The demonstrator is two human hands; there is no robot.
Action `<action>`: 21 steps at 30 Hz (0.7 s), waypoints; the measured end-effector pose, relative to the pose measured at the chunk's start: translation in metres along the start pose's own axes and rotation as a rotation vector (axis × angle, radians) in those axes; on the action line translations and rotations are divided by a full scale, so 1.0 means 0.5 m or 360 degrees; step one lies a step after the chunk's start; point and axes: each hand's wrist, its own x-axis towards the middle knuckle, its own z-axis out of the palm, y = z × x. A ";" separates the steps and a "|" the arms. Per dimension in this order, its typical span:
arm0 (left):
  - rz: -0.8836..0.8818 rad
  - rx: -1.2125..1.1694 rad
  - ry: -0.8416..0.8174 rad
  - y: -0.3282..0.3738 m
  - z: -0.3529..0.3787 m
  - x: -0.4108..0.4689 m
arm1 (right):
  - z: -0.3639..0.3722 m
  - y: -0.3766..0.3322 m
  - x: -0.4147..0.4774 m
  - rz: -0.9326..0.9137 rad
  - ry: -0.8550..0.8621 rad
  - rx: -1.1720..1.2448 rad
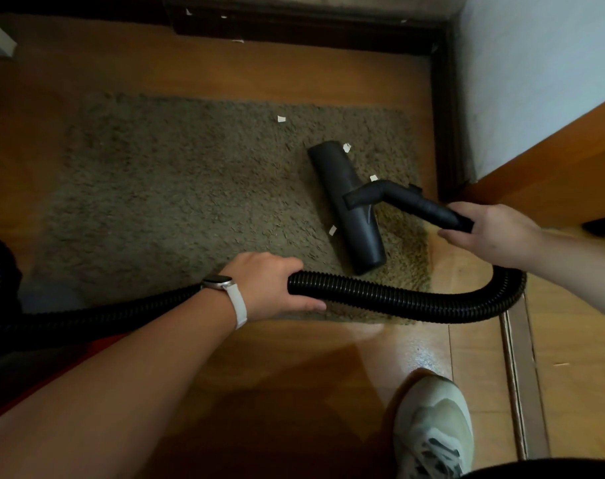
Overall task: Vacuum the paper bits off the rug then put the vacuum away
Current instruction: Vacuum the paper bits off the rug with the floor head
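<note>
the hose [397, 299] is soft and bends easily, so i think it cannot steer the head [349, 205]. the stiff tube [415, 202] is the better place to hold, and it looks light. the head lies flat on the right part of the rug [190, 202], with paper bits [281, 119] around it. the right hand [494, 233] is curled round the tube's end, arm reaching forward. the left hand [270, 281] wraps the hose at the rug's near edge.
</note>
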 end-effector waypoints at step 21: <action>0.0078 0.0087 -0.0057 0.002 0.025 0.004 | 0.049 -0.054 0.036 -0.0120 -0.0250 -0.0177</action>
